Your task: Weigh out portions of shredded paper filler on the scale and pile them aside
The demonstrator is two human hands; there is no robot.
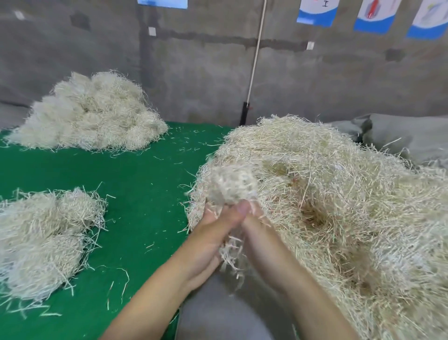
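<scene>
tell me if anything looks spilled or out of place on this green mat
Stray shreds lie scattered over the green mat between the far pile, the near pile and the big heap. Oddly, no scale is in view.

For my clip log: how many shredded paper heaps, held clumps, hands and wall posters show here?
Shredded paper heaps: 3 (far left heap, near left heap, right heap)
Held clump: 1
Hands: 2 (left hand, right hand)
Wall posters: 4
Total: 10
</scene>
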